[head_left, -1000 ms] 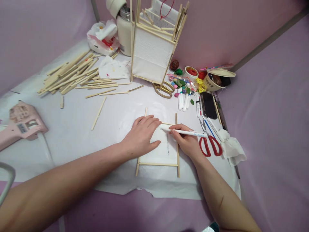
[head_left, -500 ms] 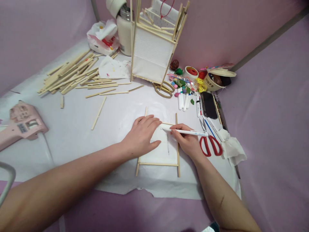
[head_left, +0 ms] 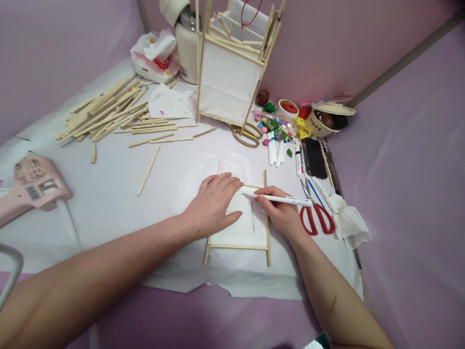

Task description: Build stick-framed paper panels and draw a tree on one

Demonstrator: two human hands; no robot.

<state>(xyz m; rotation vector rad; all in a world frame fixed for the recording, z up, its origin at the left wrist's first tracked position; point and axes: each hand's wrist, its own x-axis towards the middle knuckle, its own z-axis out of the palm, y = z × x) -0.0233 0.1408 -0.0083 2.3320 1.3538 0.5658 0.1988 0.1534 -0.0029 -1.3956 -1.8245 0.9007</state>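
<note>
A white panel framed by thin wooden sticks lies flat on the table covering. My left hand rests on its upper left part, fingers stretched out and thumb apart. In my right hand is a slim white pen, pinched between thumb and fingers. The pen's tip touches or nearly touches the panel close to my left fingertips, beside a small dark mark. A column of tiny dark writing runs down the panel, too small to read. Red-handled scissors lie right of my right hand.
Behind the panel stands a stick-framed white lantern. Loose wooden sticks are heaped at back left, near a pink glue gun. Gold scissors, white markers, a phone and a paper bowl sit at right.
The pen has shifted slightly, its back end tipping a little downward and left. A little more of the small mark at the tip shows. My left hand stays in place.
</note>
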